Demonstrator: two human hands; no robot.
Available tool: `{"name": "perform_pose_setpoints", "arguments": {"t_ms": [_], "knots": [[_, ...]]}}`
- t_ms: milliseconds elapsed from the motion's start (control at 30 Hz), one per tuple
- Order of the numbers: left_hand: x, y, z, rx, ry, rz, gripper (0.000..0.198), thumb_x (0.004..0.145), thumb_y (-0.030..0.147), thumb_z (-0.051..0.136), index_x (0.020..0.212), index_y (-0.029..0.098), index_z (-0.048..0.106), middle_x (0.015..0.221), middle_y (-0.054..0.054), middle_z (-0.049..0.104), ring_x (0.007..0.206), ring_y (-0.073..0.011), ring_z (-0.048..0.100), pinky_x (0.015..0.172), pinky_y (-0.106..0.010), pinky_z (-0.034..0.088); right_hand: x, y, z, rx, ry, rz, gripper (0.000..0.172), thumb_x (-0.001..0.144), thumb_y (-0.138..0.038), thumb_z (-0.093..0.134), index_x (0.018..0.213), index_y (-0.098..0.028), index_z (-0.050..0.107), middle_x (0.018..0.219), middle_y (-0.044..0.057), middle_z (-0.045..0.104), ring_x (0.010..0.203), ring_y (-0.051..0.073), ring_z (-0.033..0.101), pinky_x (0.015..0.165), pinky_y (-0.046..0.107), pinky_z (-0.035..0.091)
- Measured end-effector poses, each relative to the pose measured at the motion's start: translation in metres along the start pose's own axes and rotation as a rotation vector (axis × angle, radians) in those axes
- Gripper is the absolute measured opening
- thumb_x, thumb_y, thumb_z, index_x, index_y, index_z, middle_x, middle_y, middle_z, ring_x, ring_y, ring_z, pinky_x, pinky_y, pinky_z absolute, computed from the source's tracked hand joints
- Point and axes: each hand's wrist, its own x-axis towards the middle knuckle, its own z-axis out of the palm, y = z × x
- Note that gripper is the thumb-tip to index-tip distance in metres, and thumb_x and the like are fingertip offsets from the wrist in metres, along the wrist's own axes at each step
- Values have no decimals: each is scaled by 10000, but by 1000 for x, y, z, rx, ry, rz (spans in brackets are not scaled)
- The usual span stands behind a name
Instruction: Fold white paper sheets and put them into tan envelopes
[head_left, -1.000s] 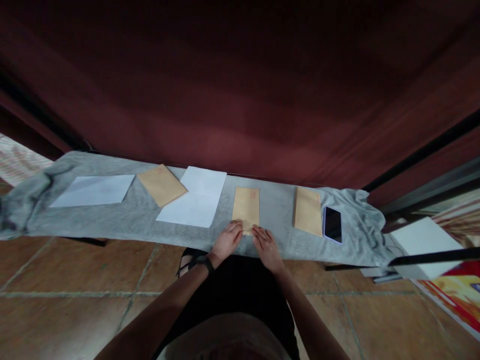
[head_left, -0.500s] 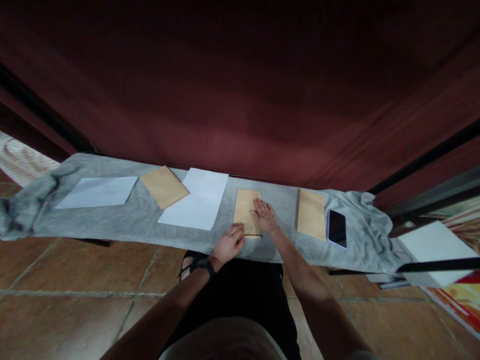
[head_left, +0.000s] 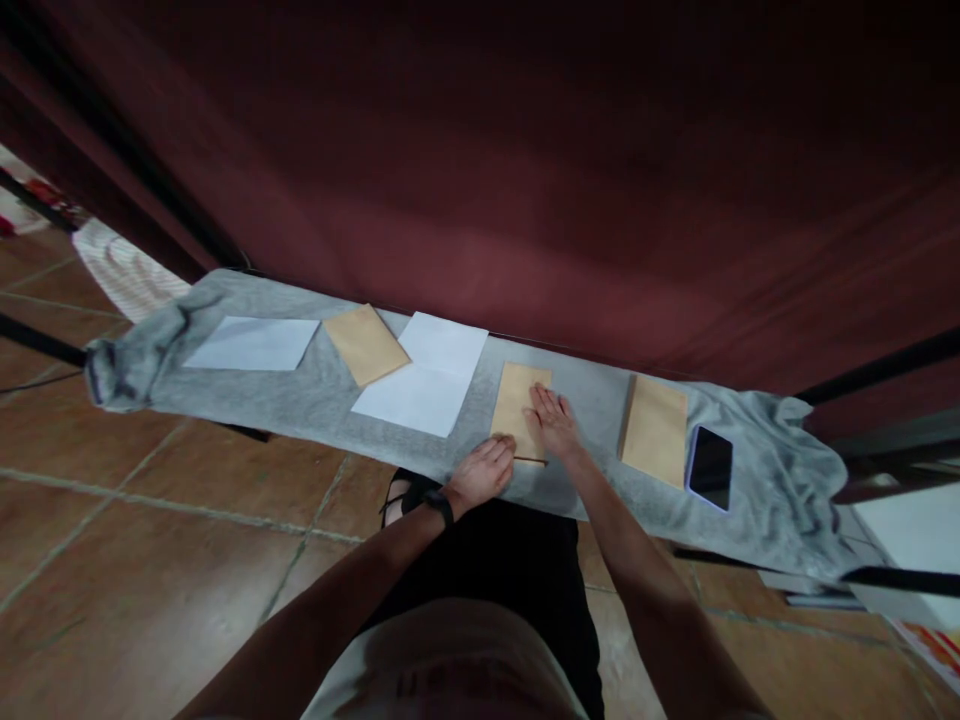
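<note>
A tan paper envelope (head_left: 517, 388) lies on the grey cloth (head_left: 296, 405) in front of me. My right hand (head_left: 553, 420) rests flat on its right half, fingers stretched out. My left hand (head_left: 484, 470) lies at its lower left corner, the fingers held out over the edge with nothing visibly gripped. Further left, a second tan envelope (head_left: 366, 345) overlaps a creased white sheet of paper (head_left: 439, 385). A small stack of similar envelopes (head_left: 656, 430) lies right of my right hand.
Beside the stack is a phone (head_left: 711, 468) with a dark screen. Another white sheet (head_left: 255, 343) lies toward the cloth's left end. A dark red curtain (head_left: 480, 200) hangs behind the narrow cloth-covered surface. Black bars (head_left: 892, 365) stand at the right.
My view has turned, so the cloth and papers appear shifted right and more slanted. My right hand remains on the envelope; the left fingers look flatter along its lower corner.
</note>
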Motion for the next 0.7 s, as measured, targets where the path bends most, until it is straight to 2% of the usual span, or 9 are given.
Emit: {"name": "perform_pose_setpoints", "arguments": {"t_ms": [300, 433, 567, 700], "knots": [[0, 2, -2, 52, -63, 36, 341, 1022, 215, 405, 1293, 135, 596, 1331, -146, 641, 1353, -248, 535, 1165, -413, 427, -40, -12, -11, 75, -117, -123, 524, 1077, -400, 252, 1560, -259, 398, 1614, 34, 394, 1500, 245, 356, 1234, 507, 212], [-1, 1, 0, 72, -50, 54, 336, 1016, 211, 427, 1291, 119, 596, 1321, -156, 646, 1352, -240, 535, 1171, -396, 420, -51, -15, -16, 107, -158, -134, 493, 1083, -340, 242, 1521, -289, 464, 1574, 31, 463, 1483, 227, 392, 1227, 506, 250], [-3, 3, 3, 127, -35, 92, 302, 1009, 202, 462, 1256, 128, 619, 1327, -149, 649, 1345, -230, 540, 1171, -387, 415, -63, -17, -21, 134, -218, -140, 504, 1086, -332, 204, 1508, -297, 477, 1568, 20, 473, 1482, 199, 394, 1229, 497, 271], [-5, 7, 4, 173, -37, 111, 292, 1005, 164, 471, 1253, 130, 620, 1334, -144, 645, 1341, -226, 544, 1169, -373, 407, -76, -21, -24, 145, -192, -150, 485, 1078, -356, 257, 1484, -284, 512, 1552, 34, 491, 1473, 219, 411, 1231, 517, 272]]}}
